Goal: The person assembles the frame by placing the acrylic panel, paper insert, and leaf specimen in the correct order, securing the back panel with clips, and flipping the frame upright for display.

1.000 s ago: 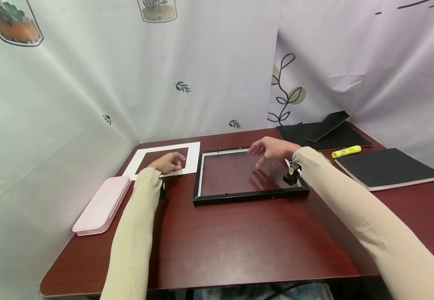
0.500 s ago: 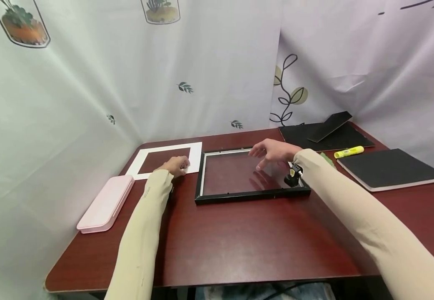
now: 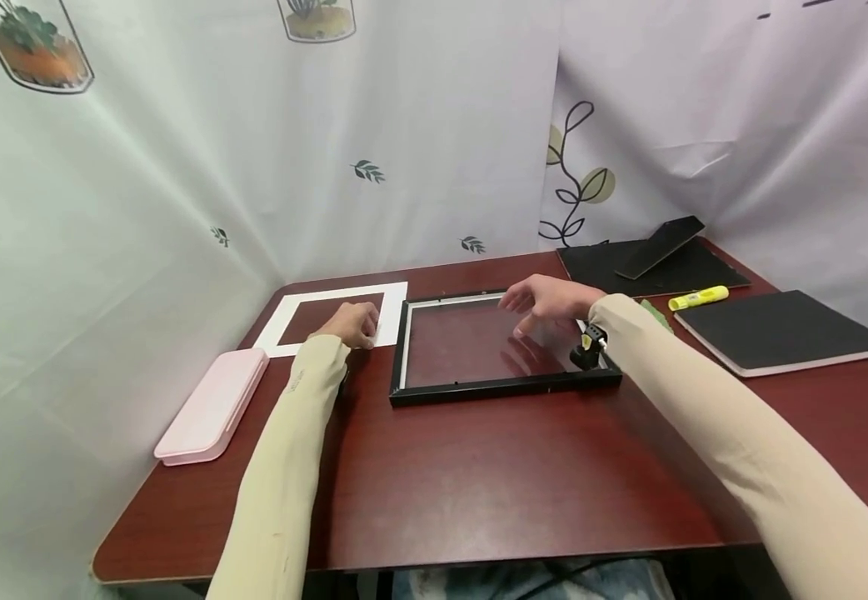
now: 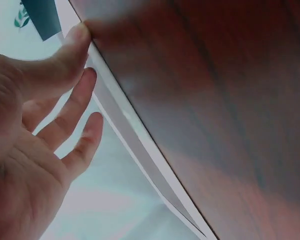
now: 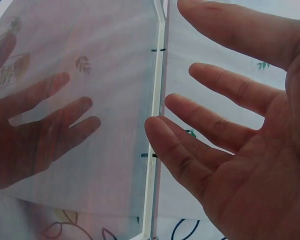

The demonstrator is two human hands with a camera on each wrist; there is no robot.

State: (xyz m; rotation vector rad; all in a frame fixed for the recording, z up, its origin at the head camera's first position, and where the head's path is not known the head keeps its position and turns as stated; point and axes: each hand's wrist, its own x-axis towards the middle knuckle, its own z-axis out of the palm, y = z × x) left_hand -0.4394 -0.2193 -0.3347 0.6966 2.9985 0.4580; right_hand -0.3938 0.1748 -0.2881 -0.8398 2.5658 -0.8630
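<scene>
Creased white fabric (image 3: 434,108) printed with leaves is hung behind a glossy, red-brown wood-grain tabletop (image 3: 516,483). The edge of a flat, white rectangular mat (image 3: 391,312) is touched by the left hand (image 3: 353,323); whether it is pinched cannot be told. Over the reflective clear pane (image 3: 456,342) of a black frame (image 3: 505,389), laid just beside the mat, the right hand (image 3: 549,298) is held with fingers spread wide, nothing gripped. A smooth pink case (image 3: 212,404) is seen at left.
</scene>
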